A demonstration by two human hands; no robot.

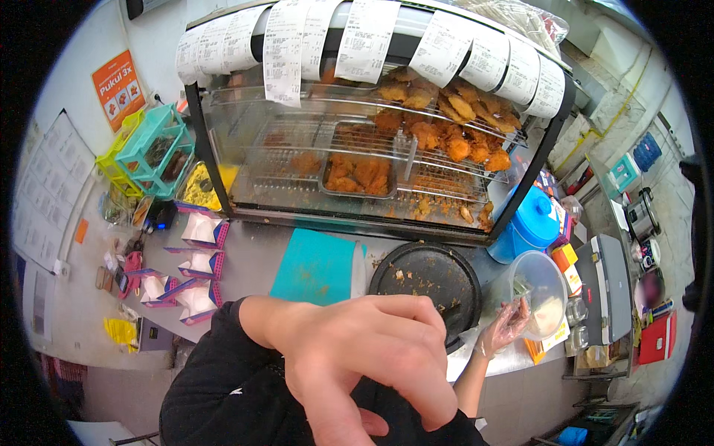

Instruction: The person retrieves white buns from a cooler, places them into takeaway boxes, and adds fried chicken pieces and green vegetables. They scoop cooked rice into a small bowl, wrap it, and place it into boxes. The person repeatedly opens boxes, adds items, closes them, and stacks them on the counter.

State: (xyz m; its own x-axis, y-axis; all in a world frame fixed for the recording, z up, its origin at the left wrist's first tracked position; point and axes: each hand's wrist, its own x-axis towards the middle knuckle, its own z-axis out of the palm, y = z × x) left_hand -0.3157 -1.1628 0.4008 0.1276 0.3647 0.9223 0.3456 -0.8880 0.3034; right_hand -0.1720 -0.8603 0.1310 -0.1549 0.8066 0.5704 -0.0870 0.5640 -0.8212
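My left hand point(364, 349) is bare and raised close to the camera, with its fingers bent, somewhat apart, and nothing visible in them. Its black sleeve point(223, 372) comes in from the lower left. At the right, my right hand point(504, 325) wears a thin clear plastic glove. Its fingers rest on the near left side of a round clear plastic tub point(549, 279), curled at its rim. Something white lies in the tub. Between the hands and the display case sits a round black tray point(420, 269) with crumbs, partly hidden by my left hand.
A glass display case point(357, 215) with fried chicken point(361, 175) stands at the back, hung with paper receipts point(364, 41). A crumb-strewn turquoise board point(312, 264) lies on the counter. Paper-lined boxes point(199, 262) stand left, a blue lidded bucket point(532, 219) right.
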